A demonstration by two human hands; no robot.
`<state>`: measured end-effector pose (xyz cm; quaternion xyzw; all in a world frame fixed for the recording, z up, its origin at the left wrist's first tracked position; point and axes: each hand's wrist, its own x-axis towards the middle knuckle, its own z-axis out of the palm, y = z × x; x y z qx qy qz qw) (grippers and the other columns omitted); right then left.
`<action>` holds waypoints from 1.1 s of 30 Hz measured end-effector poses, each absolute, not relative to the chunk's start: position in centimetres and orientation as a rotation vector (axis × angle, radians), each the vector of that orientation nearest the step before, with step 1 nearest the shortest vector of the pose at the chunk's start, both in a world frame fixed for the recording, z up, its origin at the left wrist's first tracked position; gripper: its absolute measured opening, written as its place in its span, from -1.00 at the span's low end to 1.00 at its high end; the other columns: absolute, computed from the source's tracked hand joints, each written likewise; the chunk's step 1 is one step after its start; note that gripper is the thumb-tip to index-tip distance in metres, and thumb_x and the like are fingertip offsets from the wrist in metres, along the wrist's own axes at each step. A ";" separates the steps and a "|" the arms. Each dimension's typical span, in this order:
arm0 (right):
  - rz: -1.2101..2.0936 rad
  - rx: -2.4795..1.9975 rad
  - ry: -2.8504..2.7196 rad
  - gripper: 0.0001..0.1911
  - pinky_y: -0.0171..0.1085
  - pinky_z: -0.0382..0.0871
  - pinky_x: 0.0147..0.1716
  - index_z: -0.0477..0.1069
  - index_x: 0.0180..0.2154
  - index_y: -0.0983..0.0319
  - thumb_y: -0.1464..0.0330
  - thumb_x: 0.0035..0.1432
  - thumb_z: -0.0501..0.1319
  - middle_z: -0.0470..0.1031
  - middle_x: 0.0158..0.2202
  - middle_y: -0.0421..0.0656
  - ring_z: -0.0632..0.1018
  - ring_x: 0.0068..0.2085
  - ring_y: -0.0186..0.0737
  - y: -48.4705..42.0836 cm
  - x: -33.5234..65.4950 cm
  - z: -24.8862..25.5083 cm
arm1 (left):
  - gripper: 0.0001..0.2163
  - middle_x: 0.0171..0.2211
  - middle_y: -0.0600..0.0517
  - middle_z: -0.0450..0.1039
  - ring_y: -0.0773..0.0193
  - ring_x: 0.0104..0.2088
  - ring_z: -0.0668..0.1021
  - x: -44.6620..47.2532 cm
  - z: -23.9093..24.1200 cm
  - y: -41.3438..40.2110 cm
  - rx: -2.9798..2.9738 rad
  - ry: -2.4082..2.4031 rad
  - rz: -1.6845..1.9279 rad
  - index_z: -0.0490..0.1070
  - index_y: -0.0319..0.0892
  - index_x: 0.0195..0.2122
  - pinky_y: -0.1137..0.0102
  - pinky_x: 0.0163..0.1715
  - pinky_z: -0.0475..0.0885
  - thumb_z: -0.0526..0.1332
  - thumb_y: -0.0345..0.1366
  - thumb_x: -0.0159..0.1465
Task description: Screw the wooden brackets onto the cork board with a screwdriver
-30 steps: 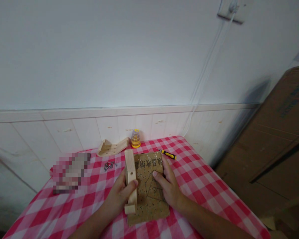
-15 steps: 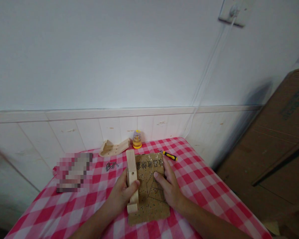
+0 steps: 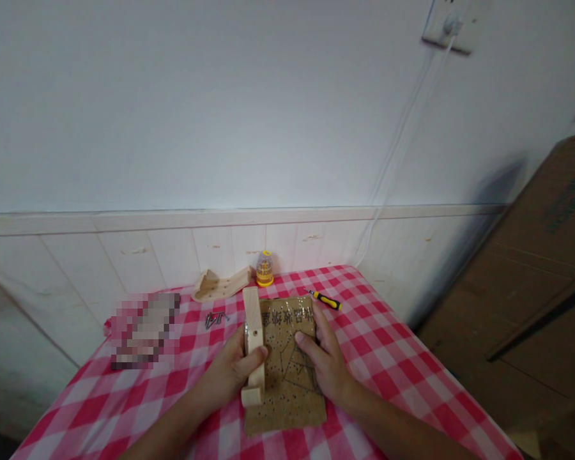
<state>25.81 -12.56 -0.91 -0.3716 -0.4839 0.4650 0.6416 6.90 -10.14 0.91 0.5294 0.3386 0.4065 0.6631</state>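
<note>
My left hand (image 3: 234,367) is closed around a pale wooden piece (image 3: 254,319) with a hole and a raised block at its near end, its thumb across the front. This piece stands along the left edge of a brown cardboard sheet (image 3: 287,409) covered with small holes, drawn lines and dark printed characters. At the sheet's right edge my right hand (image 3: 330,367) grips it, thumb on top and fingers mostly hidden behind. Beyond the sheet lies a yellow and black screwdriver (image 3: 326,300), and several dark screws (image 3: 216,319) rest left of the wooden piece.
A second wooden part (image 3: 220,286) lies by the wall beside a yellow-based bit container (image 3: 265,269). A blurred-out flat object (image 3: 146,331) is on the left of the checked tablecloth (image 3: 182,377). Large cardboard (image 3: 522,275) leans at the right, below a wall socket (image 3: 450,25).
The wooden piece has shifted very slightly left, its near end most. Both hands keep their hold, and the view has moved a little.
</note>
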 end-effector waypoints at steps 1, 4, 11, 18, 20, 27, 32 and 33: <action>1.072 -0.841 -1.099 -0.33 0.02 0.43 0.13 0.21 0.30 0.04 0.23 0.20 0.32 0.51 0.15 -0.11 0.55 0.12 0.02 -12.6 25.8 -0.9 | -0.50 -0.06 -0.19 0.61 -0.04 -0.11 0.63 6.9 0.9 -10.2 1.203 0.760 0.915 0.44 -0.21 0.03 0.17 -0.10 0.52 0.38 -0.05 0.14; 1.109 -0.828 -1.086 -0.32 0.06 0.41 0.16 0.19 0.31 0.05 0.24 0.20 0.31 0.51 0.16 -0.10 0.54 0.14 0.04 -12.6 25.8 -1.0 | -0.52 -0.04 -0.19 0.60 -0.06 -0.07 0.62 6.9 0.6 -10.2 1.226 0.775 0.941 0.43 -0.20 0.04 0.15 -0.06 0.51 0.38 -0.07 0.15; 0.912 -1.020 -1.260 -0.35 0.06 0.36 0.18 0.16 0.33 0.09 0.18 0.28 0.25 0.41 0.22 -0.04 0.48 0.19 0.02 -11.6 26.4 -1.6 | -0.50 -0.03 -0.18 0.60 -0.03 -0.10 0.64 7.2 -1.0 -9.9 1.134 0.769 0.983 0.38 -0.20 0.06 0.19 -0.11 0.53 0.38 -0.06 0.17; 0.068 -1.093 -1.729 -0.48 0.15 0.34 0.13 0.32 0.21 0.08 0.38 0.22 0.26 0.36 0.09 0.01 0.39 0.14 0.09 -13.4 26.1 0.7 | -0.52 0.00 -0.16 0.58 -0.02 -0.05 0.62 7.1 -1.6 -9.0 1.014 0.807 1.068 0.38 -0.21 0.08 0.16 -0.03 0.50 0.36 -0.09 0.21; 0.098 -0.997 -1.868 -0.48 0.10 0.41 0.04 0.33 0.19 0.08 0.43 0.20 0.26 0.40 0.00 -0.01 0.44 0.05 0.07 -14.5 25.5 1.4 | -0.55 0.00 -0.14 0.58 -0.02 -0.02 0.60 7.0 -1.4 -9.0 1.084 0.852 1.074 0.41 -0.22 0.06 0.18 0.00 0.49 0.36 -0.11 0.21; 0.295 -0.974 -1.893 -0.43 0.00 0.49 -0.09 0.29 0.20 0.10 0.52 0.16 0.19 0.44 -0.05 -0.02 0.50 -0.06 0.01 -15.0 25.3 1.2 | -0.52 0.01 -0.12 0.58 0.00 -0.01 0.61 7.0 -1.5 -8.7 0.959 0.814 1.052 0.38 -0.19 0.12 0.16 0.03 0.48 0.35 -0.13 0.21; 0.366 -0.995 -1.782 -0.36 -0.12 0.52 -0.19 0.29 0.18 0.09 0.59 0.06 0.13 0.44 -0.09 -0.06 0.53 -0.12 -0.05 -14.6 26.1 0.5 | -0.50 0.01 -0.15 0.59 0.00 -0.11 0.65 7.0 -1.9 -8.5 0.822 0.745 1.009 0.39 -0.19 0.10 0.17 -0.10 0.53 0.39 -0.11 0.19; 0.366 -0.989 -1.766 -0.35 -0.14 0.52 -0.21 0.29 0.17 0.09 0.60 0.04 0.12 0.44 -0.10 -0.07 0.53 -0.13 -0.07 -14.6 26.2 0.5 | -0.49 -0.01 -0.15 0.60 0.01 -0.14 0.66 7.0 -1.8 -8.6 0.808 0.749 1.005 0.40 -0.19 0.10 0.18 -0.13 0.54 0.40 -0.11 0.17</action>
